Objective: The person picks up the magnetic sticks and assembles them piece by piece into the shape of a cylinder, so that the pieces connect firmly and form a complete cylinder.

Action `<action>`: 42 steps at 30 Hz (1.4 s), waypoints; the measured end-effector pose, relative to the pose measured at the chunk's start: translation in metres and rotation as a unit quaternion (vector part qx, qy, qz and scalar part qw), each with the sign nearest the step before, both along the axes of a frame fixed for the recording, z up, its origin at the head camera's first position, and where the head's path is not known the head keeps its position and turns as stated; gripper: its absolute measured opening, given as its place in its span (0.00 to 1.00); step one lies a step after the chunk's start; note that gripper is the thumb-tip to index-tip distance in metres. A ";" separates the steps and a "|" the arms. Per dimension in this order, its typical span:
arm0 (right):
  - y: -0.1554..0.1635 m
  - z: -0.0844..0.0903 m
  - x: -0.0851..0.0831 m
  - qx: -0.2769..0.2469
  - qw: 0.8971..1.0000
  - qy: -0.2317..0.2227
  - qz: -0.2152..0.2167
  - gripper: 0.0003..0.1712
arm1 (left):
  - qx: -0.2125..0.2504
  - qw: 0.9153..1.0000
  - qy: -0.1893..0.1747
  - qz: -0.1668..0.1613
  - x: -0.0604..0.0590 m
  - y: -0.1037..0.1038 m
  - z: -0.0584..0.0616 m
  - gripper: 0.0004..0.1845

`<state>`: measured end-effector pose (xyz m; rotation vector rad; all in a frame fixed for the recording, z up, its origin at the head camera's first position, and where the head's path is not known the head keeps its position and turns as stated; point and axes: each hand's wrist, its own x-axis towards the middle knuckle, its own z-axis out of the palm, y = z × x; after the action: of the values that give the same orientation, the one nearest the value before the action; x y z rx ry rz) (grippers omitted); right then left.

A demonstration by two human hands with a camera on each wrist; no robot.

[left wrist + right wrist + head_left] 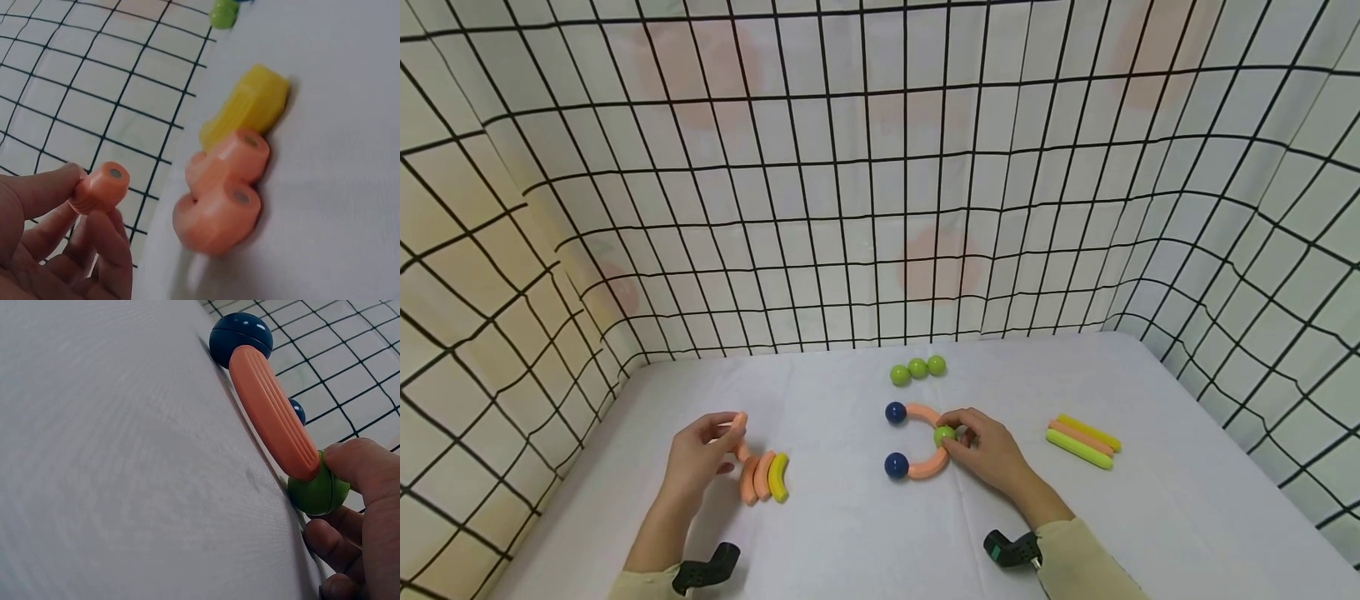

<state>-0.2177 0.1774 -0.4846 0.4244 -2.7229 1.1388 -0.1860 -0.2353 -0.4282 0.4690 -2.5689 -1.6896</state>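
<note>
My left hand [694,457] pinches an orange curved rod [103,186] between thumb and fingers; a dark grey dot marks its end face. Below and right of that hand lie two more orange curved rods [763,477] and a yellow curved rod [778,477], side by side on the table. With thumb and fingers, my right hand [988,450] grips a green ball [319,490]. Joined to this ball are an upper orange arc [922,412] and a lower orange arc [929,466]. A dark blue ball [896,412] and another blue ball [897,466] end the arcs, making a shape open leftward.
Behind the arc shape, several green balls [917,367] sit in a row. Straight sticks [1078,443], yellow, orange and yellow-green, lie together at the right. A black wire grid [880,187] borders the white table [850,542] at the back and sides.
</note>
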 end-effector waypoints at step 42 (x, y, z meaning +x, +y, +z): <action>0.002 -0.003 -0.001 -0.009 1.000 0.018 0.010 0.15 | 0.106 0.983 0.023 -0.147 -0.024 0.107 -0.001 0.16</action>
<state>-0.2187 0.1796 -0.4875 0.4666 -2.6813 1.1472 -0.2102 -0.1280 -0.4288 0.0513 -2.5381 -2.0527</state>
